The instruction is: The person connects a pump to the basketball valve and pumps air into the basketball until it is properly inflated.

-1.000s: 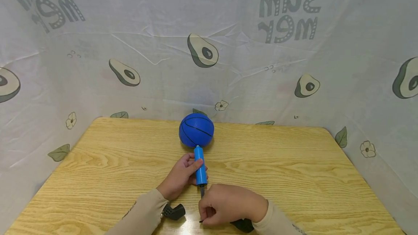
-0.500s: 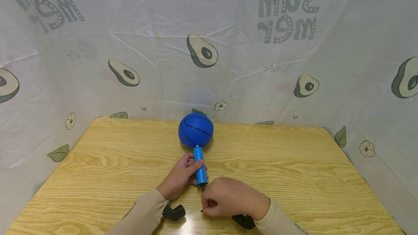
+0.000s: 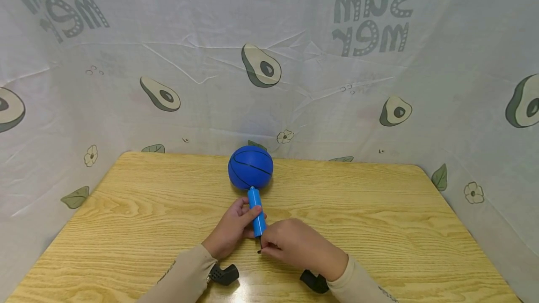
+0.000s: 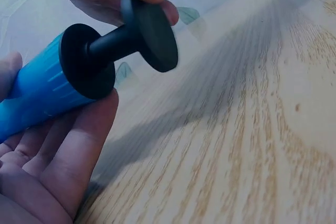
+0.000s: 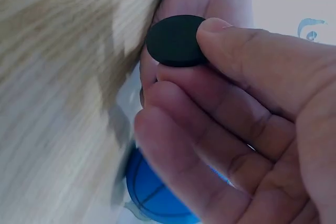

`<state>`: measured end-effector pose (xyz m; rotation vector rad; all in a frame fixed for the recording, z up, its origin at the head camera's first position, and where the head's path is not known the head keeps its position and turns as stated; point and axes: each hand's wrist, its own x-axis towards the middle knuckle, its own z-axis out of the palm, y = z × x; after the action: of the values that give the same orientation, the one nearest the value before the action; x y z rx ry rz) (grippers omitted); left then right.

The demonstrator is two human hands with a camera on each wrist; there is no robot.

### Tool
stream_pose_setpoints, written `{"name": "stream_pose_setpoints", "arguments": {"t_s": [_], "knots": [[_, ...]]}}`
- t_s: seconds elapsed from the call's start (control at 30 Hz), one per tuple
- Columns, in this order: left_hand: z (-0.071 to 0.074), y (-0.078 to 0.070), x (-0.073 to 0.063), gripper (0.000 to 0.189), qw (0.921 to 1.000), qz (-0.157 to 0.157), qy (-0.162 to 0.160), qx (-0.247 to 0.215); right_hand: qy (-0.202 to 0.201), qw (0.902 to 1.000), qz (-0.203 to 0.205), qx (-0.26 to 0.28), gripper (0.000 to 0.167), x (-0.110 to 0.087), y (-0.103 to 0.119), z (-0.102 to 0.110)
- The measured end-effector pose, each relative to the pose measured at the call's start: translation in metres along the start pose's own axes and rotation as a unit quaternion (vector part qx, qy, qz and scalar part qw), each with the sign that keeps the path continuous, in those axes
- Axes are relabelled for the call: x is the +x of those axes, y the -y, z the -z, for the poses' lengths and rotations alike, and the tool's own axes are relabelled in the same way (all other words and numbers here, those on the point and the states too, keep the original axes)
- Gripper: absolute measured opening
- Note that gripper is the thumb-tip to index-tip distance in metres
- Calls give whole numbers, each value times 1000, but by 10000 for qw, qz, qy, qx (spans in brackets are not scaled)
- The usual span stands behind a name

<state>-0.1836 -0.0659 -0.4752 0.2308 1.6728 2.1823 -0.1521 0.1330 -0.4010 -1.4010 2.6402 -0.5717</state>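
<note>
A blue ball pump (image 3: 255,209) points away from me, its tip right at the near side of a blue basketball (image 3: 250,167) with black lines. My left hand (image 3: 231,228) grips the pump's barrel, thumb on top and fingers beneath. With my right hand (image 3: 294,244) I pinch the black plunger handle (image 4: 152,32) at the pump's near end. The left wrist view shows a short stretch of black rod between barrel and handle. In the right wrist view my thumb lies on the edge of the round handle (image 5: 176,40), fingers curled under it.
Everything is on a wood-grain table (image 3: 358,209). A white curtain (image 3: 202,106) printed with avocados hangs behind and at both sides. Black wrist devices show below my left wrist (image 3: 224,274) and right wrist (image 3: 314,281).
My right hand has pushed the plunger handle forward, so less rod shows behind the barrel. Pump and ball have shifted slightly left; my left hand has kept its grip.
</note>
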Motion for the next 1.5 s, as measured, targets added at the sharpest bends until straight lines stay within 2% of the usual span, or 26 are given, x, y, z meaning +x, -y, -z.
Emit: {"name": "stream_pose_setpoints", "arguments": {"t_s": [0.23, 0.43, 0.6, 0.73, 0.87, 1.07, 1.17, 1.33, 1.5], "knots": [[2, 3, 2, 50, 9999, -6, 90, -82, 648, 9974, 303, -69, 15, 0, 7, -1], [3, 2, 3, 51, 9995, 63, 30, -297, 1250, 9896, 668, 265, 12, -3, 12, -4], [2, 2, 3, 50, 9993, 63, -80, -364, 1456, 9836, 936, 499, 11, -4, 14, -5], [1, 0, 2, 50, 9991, 66, -149, -393, 1288, 9868, 901, 389, 13, -4, 14, -4], [0, -1, 1, 51, 9992, 107, -155, -347, 950, 9925, 752, 144, 14, -2, 15, -3], [-1, -1, 1, 50, 9997, 76, -104, -190, 364, 9991, 88, 176, 17, -1, 9, -2], [-1, -1, 1, 48, 9999, 71, -69, -61, 22, 9998, -98, 174, 15, 0, 5, -2], [-1, -1, 1, 50, 9999, 116, -30, 70, -364, 9993, 15, -60, 9, 1, 5, -5], [1, 0, 1, 49, 9999, 76, 32, 108, -252, 9996, 117, -70, 14, 2, 8, -5]]}}
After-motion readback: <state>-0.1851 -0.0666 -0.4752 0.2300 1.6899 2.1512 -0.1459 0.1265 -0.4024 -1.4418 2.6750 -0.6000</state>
